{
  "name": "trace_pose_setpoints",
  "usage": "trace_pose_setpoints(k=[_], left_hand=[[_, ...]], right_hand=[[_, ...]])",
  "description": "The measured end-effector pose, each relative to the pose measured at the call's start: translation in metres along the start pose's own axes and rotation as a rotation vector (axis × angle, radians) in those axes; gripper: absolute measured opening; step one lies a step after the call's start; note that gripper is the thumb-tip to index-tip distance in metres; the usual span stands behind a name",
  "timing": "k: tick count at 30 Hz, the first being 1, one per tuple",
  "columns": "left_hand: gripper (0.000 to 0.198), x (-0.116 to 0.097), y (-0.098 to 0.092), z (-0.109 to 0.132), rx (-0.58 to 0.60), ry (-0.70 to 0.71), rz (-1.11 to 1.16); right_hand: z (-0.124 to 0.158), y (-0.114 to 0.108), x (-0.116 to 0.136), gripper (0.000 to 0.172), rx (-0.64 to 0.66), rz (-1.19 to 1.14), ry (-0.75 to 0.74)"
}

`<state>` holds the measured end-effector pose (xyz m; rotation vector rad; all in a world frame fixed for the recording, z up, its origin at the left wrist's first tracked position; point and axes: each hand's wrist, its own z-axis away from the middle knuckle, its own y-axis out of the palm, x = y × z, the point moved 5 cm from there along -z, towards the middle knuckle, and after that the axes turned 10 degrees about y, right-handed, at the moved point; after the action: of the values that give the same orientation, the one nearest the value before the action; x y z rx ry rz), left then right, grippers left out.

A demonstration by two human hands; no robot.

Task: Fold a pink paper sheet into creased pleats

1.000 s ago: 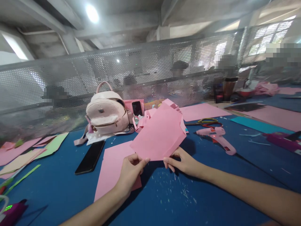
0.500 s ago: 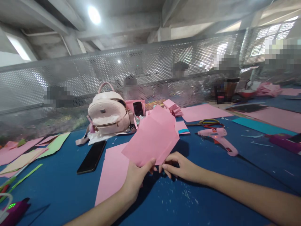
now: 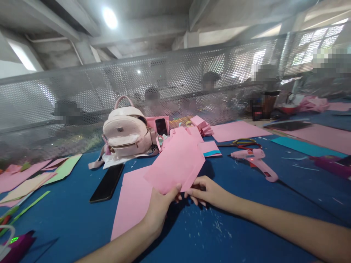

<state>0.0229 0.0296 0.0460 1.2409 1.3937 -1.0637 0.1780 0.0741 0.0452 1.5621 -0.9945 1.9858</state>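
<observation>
A folded pink paper piece (image 3: 177, 160) is held up over the blue table in the middle of the view. My left hand (image 3: 161, 204) is closed on its lower edge, thumb on top and fingers underneath. At its lower right corner, my right hand (image 3: 204, 190) has its thumb and fingers pinched together at the edge of the paper. A flat pink sheet (image 3: 130, 204) lies on the table below and left of the held piece, partly covered by my left hand and the paper.
A black phone (image 3: 106, 183) and a white backpack (image 3: 126, 133) are at the left. On the right lie a pink glue gun (image 3: 256, 160) with its cord and scissors (image 3: 241, 143). Behind stands a perforated metal screen (image 3: 175, 80). Coloured papers (image 3: 64, 168) lie far left.
The held pink paper has tilted back and dropped slightly at its top, showing more of the pink pieces behind it. My right hand has shifted slightly along its corner.
</observation>
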Motion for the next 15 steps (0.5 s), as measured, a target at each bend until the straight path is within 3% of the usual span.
trace_pose_setpoints(k=[15], left_hand=[[0.032,-0.004,0.003,-0.004,0.106,0.065,0.030]], right_hand=[[0.009,0.000,0.008,0.028,-0.092,-0.061,-0.076]])
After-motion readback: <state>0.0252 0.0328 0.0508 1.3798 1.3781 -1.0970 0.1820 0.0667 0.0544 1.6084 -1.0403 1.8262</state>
